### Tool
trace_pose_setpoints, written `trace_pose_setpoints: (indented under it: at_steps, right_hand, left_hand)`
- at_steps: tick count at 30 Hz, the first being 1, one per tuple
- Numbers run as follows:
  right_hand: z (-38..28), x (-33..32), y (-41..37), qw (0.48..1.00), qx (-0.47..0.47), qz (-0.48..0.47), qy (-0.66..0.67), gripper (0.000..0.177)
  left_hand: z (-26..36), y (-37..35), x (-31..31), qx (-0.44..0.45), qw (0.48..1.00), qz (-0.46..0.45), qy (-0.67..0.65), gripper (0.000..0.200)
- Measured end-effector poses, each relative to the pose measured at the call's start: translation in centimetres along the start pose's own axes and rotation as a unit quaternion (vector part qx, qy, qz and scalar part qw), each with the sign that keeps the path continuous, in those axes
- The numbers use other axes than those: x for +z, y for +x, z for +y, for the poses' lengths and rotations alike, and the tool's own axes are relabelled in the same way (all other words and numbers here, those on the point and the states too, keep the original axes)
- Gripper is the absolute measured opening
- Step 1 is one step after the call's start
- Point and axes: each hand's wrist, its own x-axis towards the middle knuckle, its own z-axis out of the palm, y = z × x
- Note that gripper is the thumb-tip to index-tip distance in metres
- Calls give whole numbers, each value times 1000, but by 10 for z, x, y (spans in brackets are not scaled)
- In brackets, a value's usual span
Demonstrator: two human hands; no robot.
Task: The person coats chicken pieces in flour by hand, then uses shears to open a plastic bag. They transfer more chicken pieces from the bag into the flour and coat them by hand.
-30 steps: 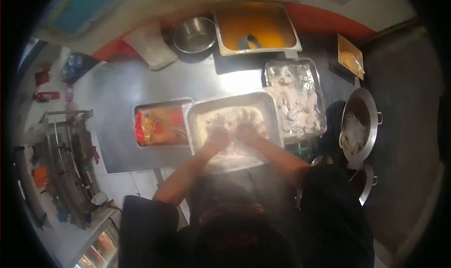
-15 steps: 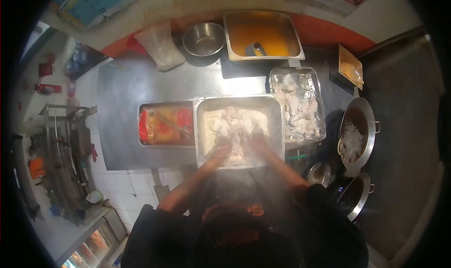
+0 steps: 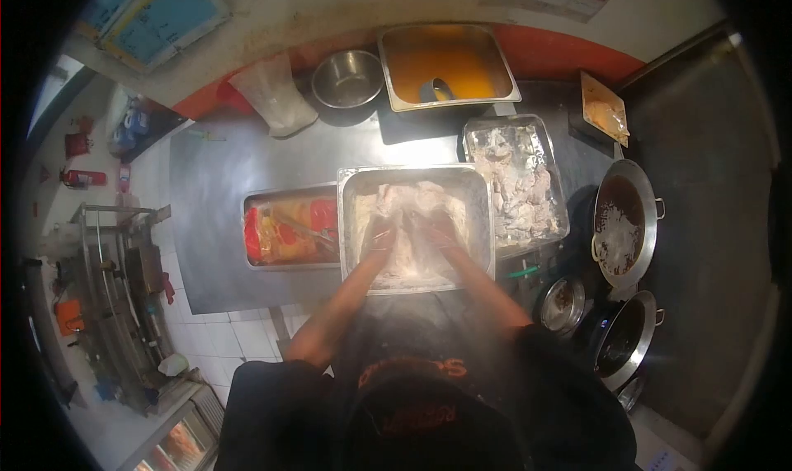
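L hand (image 3: 380,232) & R hand (image 3: 437,230) reach fwd into powdery tray (image 3: 484,203); can't tell if gripping.

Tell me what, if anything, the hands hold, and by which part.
Cannot tell: the left hand and right hand are inside the pan, near pale pieces, but blur hides any grip.

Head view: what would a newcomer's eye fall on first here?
Probably the left hand and right hand, both down in the pale powder of the metal pan at the centre. Next might come the bright orange liquid in the tray near the top. The wok at right, with a whitish patch on its dark contents, would likely follow.
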Motion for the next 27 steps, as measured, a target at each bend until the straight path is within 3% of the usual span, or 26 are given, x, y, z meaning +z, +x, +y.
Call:
trace_pose_setpoints:
  at_steps: [1, 3, 5, 7, 9, 11, 13, 16, 17, 18, 20, 21, 22, 23, 24, 26, 27]
  right_hand:
    - [0, 1, 4, 999, -7, 8, 32, 31]
    - [14, -8, 12, 996, -21, 14, 80, 32]
    - [34, -26, 15, 996, -26, 11, 90, 33]
    - [52, -42, 15, 998, -16, 1, 65, 34]
    - [47, -45, 15, 999, -9, -8, 32, 36]
    - [26, -33, 18, 1000, -11, -12, 6, 38]
    - [-1, -19, 24, 1000, -11, -14, 12, 40]
    - [-41, -41, 13, 980, 14, -56, 190, 41]
    - [-31, -41, 12, 953, -23, -33, 302, 36]
    - [-15, -40, 10, 911, -56, -11, 409, 35]
    - [56, -31, 12, 939, -112, -11, 325, 35]
    - [97, -21, 11, 949, -140, -12, 282, 36]
    - [109, -12, 2, 951, -173, -14, 254, 36]
    - [120, -4, -6, 952, -205, -15, 228, 36]
    - [122, 10, -20, 946, -238, -16, 219, 35]
    - [123, 35, -26, 907, -205, -72, 361, 38]
    - [138, 64, -18, 845, -128, -127, 504, 42]
  left_hand:
    - [10, 18, -39, -42, 996, -43, -59, 39]
    - [13, 25, -43, -145, 956, -45, -252, 38]
    - [5, 4, 4, -262, 826, 38, -497, 35]
    - [-13, -6, -20, -271, 765, 31, -584, 51]
    - [-17, 5, 36, -250, 752, 95, -602, 37]
    - [-13, 10, 74, -200, 795, 125, -559, 32]
    - [6, 23, 72, -116, 879, 126, -445, 34]
    - [-1, 29, -6, -169, 868, 61, -463, 46]
    - [3, 33, -73, -308, 737, -38, -601, 46]
    - [2, 26, -78, -312, 748, -32, -585, 40]
    - [-2, 8, -86, -318, 770, -19, -553, 29]
    - [-3, 6, -82, -240, 889, -68, -385, 30]
    - [-4, 3, -77, -157, 965, -84, -192, 35]
    - [9, 5, -111, -138, 968, -108, -182, 38]
    - [15, 3, -97, -145, 957, -79, -236, 38]
    - [26, 0, -71, -150, 927, -20, -343, 40]
    - [30, 2, -60, -145, 907, 2, -395, 40]
